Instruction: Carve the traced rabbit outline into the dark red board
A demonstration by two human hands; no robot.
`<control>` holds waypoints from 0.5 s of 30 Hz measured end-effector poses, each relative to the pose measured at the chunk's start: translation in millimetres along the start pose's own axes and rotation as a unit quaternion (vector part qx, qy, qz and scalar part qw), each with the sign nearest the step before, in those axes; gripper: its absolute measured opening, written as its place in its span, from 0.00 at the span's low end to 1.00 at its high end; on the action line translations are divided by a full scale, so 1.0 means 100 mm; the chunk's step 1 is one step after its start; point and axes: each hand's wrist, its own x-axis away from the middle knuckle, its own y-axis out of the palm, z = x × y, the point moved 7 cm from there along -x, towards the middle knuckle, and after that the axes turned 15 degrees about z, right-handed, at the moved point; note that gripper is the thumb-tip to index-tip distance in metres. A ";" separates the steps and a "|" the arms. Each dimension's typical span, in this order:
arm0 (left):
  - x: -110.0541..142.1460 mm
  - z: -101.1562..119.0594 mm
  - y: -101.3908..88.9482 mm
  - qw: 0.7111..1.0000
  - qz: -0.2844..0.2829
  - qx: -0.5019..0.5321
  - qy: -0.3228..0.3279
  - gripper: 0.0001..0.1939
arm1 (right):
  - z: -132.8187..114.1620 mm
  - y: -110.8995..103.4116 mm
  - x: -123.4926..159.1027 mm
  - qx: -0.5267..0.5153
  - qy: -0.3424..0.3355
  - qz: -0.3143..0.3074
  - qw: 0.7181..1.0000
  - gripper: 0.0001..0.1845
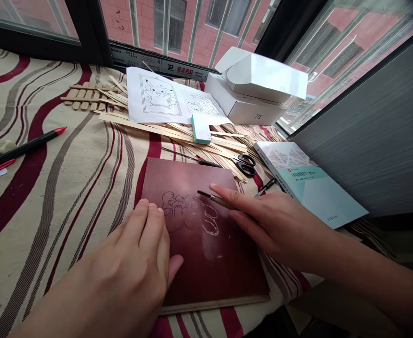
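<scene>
A dark red lacquered board (206, 263) lies on the striped cloth, with a pale scratched outline of a cartoon figure (187, 211) cut into its surface. My left hand (128, 253) rests flat on the board's lower left part, holding nothing. My right hand (273, 225) grips a wood-handled carving tool (218, 200), whose metal tip points left, close to the carved lines. The tip appears to be at or just above the board.
Behind the board lie a printed cartoon drawing (157, 96), wooden strips (178, 134) and black scissors (245, 165). A white ZTE box (245, 101) stands near the window (164, 28). A book (298, 178) lies right, and a red-tipped pencil (23, 150) lies left.
</scene>
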 end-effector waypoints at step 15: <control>0.04 0.01 0.03 1.000 -0.003 0.017 0.000 0.26 | 0.00 0.09 0.01 0.075 -0.045 -0.054 0.995 0.32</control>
